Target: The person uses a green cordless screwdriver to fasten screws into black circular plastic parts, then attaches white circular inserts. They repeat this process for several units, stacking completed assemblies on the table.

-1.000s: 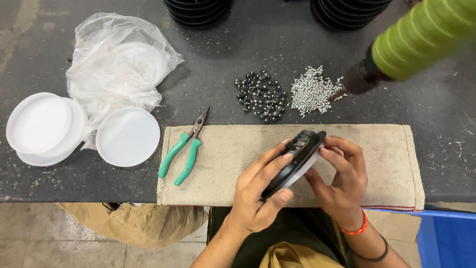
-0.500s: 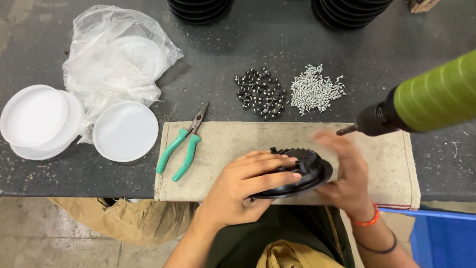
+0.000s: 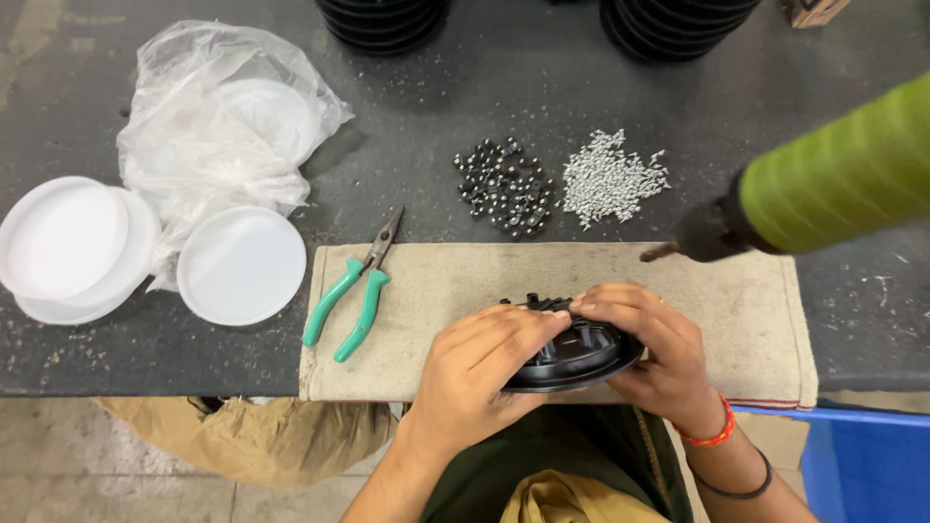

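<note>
Right at the near edge of the table, both hands are wrapped around a round black plastic housing with ribs on its top edge, holding it just over the front of a beige rectangular cloth mat. The left hand has its fingers laid over the left side of the part, and the right hand cups it from the right with fingertips curled on top, so both are closed on it. There's an orange band and a thin black band on the right wrist. On the left end of the mat sit a pair of needle-nose pliers with green handles, jaws pointing up and away. Hanging over the right side is a power screwdriver with a yellow-green body and dark tip, not touched by either hand. Past the mat on the dark grey table there's a little heap of small black screws right beside a heap of small silver screws. Off to the left are flat white round plastic lids, some stacked, next to a crumpled clear plastic bag. At the far edge, two stacks of black round parts.
</note>
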